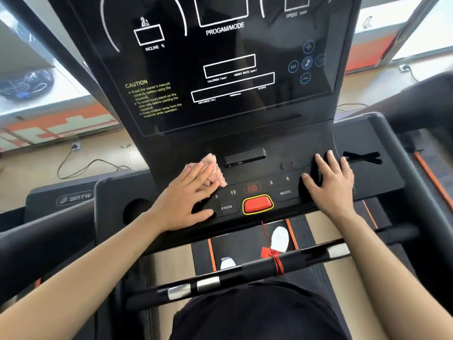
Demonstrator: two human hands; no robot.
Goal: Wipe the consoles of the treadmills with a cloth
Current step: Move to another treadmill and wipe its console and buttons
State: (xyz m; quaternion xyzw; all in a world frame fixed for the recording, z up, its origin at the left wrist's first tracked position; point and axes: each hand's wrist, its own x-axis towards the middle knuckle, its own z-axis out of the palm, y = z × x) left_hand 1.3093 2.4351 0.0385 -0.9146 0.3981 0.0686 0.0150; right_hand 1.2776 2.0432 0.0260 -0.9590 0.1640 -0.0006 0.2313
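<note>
A black treadmill console fills the middle of the head view, with a dark display above and a button panel below. My left hand lies flat on the left side of the button panel and presses a pale pink cloth against it; the cloth sticks out beyond my fingertips. My right hand rests palm down with fingers spread on the right side of the panel, holding nothing. Between the hands sit a red stop button with a yellow rim and small buttons marked PROG and MODE.
A black handlebar with silver grips crosses in front of my body, with a red safety cord tied to it. A cup recess lies left of the panel. Cables and a wall socket are on the floor beyond. Another treadmill stands to the right.
</note>
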